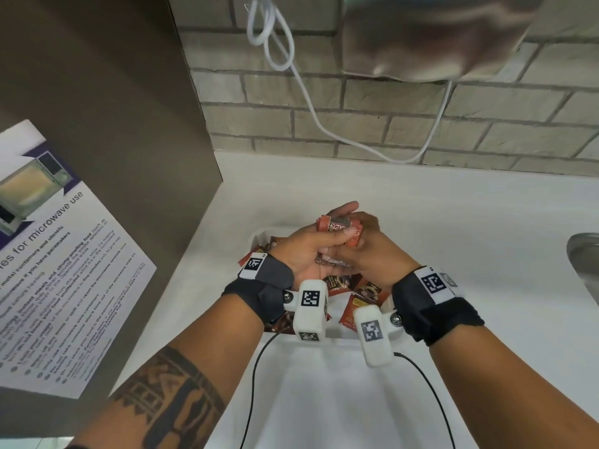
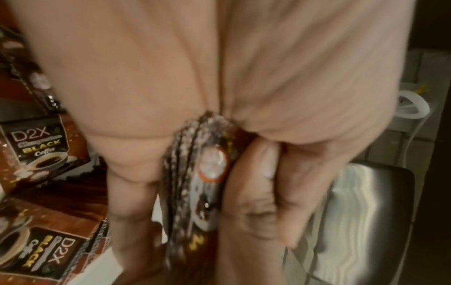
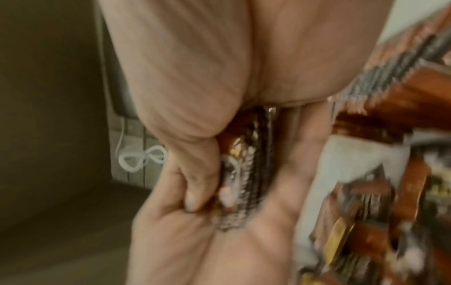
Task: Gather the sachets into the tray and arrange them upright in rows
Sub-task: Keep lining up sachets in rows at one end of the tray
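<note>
Both hands meet above the white tray (image 1: 259, 236) and hold one stack of brown-and-orange coffee sachets (image 1: 337, 223) between them. My left hand (image 1: 319, 246) grips the stack from the left, thumb across its front. My right hand (image 1: 363, 241) clasps it from the right. In the left wrist view the stack (image 2: 195, 173) shows edge-on between palm and thumb. The right wrist view shows the same stack (image 3: 246, 173) squeezed between fingers. Loose sachets (image 1: 363, 293) lie flat and jumbled in the tray under the hands, labelled D2X black coffee (image 2: 41, 146).
The tray sits on a white counter (image 1: 453, 238) against a grey brick wall (image 1: 389, 124). A brown panel with a microwave notice (image 1: 48, 254) stands at the left. A metal sink edge (image 1: 583, 254) is at the right. A white cable (image 1: 291, 59) hangs on the wall.
</note>
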Available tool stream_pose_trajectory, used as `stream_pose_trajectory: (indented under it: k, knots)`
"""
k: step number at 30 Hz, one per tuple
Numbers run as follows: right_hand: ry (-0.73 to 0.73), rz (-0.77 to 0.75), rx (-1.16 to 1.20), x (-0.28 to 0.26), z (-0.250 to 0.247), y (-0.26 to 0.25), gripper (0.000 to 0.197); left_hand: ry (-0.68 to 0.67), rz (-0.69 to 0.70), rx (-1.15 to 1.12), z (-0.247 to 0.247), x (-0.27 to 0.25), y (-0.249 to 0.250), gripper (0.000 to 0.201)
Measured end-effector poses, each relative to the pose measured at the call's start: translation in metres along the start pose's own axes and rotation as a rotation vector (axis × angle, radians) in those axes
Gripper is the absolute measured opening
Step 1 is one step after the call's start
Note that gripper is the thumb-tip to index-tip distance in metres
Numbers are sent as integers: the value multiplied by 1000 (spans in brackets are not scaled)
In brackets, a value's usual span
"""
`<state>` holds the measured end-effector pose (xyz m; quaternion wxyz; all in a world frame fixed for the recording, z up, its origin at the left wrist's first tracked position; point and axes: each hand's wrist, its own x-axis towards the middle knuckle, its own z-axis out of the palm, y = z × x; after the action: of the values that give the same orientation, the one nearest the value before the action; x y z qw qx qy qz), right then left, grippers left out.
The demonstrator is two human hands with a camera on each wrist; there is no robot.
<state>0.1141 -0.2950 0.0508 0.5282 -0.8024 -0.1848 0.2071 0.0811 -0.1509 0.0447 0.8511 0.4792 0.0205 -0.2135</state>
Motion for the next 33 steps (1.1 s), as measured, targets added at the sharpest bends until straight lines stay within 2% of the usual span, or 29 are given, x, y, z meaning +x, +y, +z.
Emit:
stream_pose_trajectory:
  k: [2, 4, 7, 10, 13, 14, 15, 17, 20, 22, 27, 33]
  knots:
    - [141, 0, -324, -5, -5, 1, 90, -1, 4, 40, 0, -1, 3, 58]
    - [230, -130, -356, -10, -9, 0, 89, 55, -2, 46, 3, 0, 7, 52]
    - [181, -278, -381, -14, -16, -1, 84, 133, -31, 83, 8, 1, 9, 25]
    - [125, -267, -460, -13, -21, 2, 70, 139, -97, 152, 15, 1, 8, 9]
    - [171, -218, -443, -19, -25, 6, 65, 248, -208, 367, 16, 2, 8, 10]
    - [183, -202, -459, -22, -27, 9, 59, 280, -258, 465, 13, 2, 8, 9]
    - [182, -180, -476, -27, -29, 11, 48, 304, -304, 562, 10, 2, 7, 19]
    - [102, -75, -527, -35, -31, 14, 24, 315, -384, 739, 3, 3, 0, 41]
    - [-101, 82, -688, -40, -26, 24, 9, 265, -486, 890, 1, 5, -12, 30]
    - [-176, 135, -798, -40, -19, 31, 12, 265, -537, 962, 2, 8, -22, 30]
    - [-264, 175, -1075, -37, -1, 46, 24, 277, -598, 908, 4, 14, -32, 36]
    - [-303, 178, -1222, -38, 8, 52, 42, 256, -690, 771, 5, 19, -36, 20]
